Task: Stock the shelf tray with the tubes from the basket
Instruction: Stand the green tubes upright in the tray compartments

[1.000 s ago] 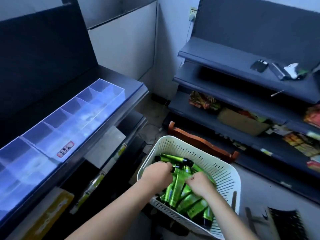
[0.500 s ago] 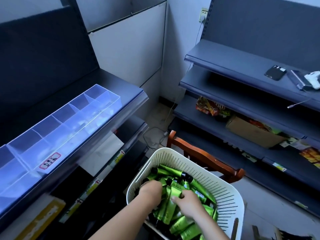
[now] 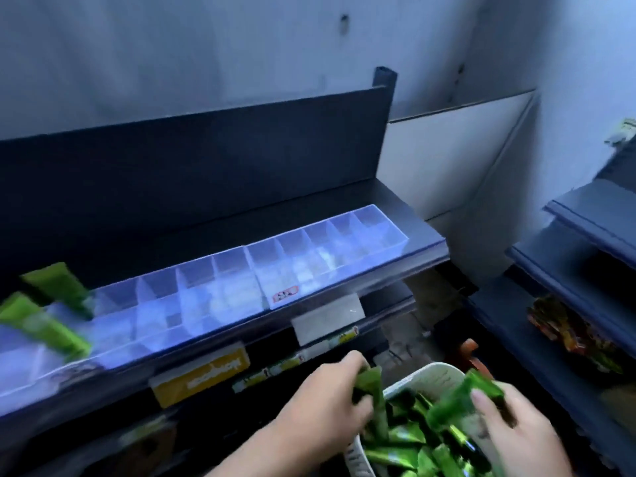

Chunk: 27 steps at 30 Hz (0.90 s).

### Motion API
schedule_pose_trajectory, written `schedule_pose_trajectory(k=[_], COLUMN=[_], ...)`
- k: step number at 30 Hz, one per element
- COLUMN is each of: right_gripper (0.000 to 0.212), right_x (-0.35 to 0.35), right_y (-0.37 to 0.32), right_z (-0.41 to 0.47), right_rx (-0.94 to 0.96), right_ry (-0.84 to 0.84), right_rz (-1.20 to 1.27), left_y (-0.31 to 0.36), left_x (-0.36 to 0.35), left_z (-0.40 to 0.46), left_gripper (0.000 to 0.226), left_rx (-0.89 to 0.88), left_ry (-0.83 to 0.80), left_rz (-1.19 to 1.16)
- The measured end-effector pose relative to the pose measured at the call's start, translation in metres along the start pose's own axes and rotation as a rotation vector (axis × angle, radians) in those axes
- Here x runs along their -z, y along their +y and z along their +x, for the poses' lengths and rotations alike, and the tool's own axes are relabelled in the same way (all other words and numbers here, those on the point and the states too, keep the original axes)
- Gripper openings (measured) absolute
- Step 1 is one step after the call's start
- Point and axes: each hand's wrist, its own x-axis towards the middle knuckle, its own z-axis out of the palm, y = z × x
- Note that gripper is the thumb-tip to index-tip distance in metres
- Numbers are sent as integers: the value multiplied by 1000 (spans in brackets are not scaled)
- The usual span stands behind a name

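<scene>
Head view: both hands, left and right, each grip a green tube over the basket rim. Most compartments of the tray along the shelf edge lie open.

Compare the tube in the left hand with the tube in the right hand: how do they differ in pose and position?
The left hand grips its green tube roughly upright at the basket rim's left edge. The right hand pinches its green tube tilted, angled up to the right, above the tubes heaped in the basket. Both are blurred, glossy green and lifted clear of the heap; neither has reached the shelf tray.
</scene>
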Motion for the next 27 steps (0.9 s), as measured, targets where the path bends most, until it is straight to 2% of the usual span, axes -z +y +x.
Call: schedule_pose_trajectory(k=[3,7,9,13,15,18,27], right_gripper=[28,7,5,15,12,5,3], right_x=[-12,-66,-100,-174,-210,-256,-336], right_y=[-74,-191,-239,-324,-356,-384,-391], right_z=[7,-3,-6,-9,-10,-3,12], right_rx=[192,533,649,820,885,920,856], right_ry=[-63,-220,-312,-418,-458,-497,-541], right_rz=[45,178,226,230,195,143,-102], left_y=[-28,-75,-95,-135,-153,-172,-190], left_x=[87,172,200,242,253,259,266], left_z=[-65,-139,-161,-179,-176,-166,-148], left_gripper=[10,16,20,20,17,14,12], left_rx=[28,93,122,178,212,278,206], left_ry=[208,577,693,860,886,829,833], left_rz=[-120,-144,-117,-34,71,192,121])
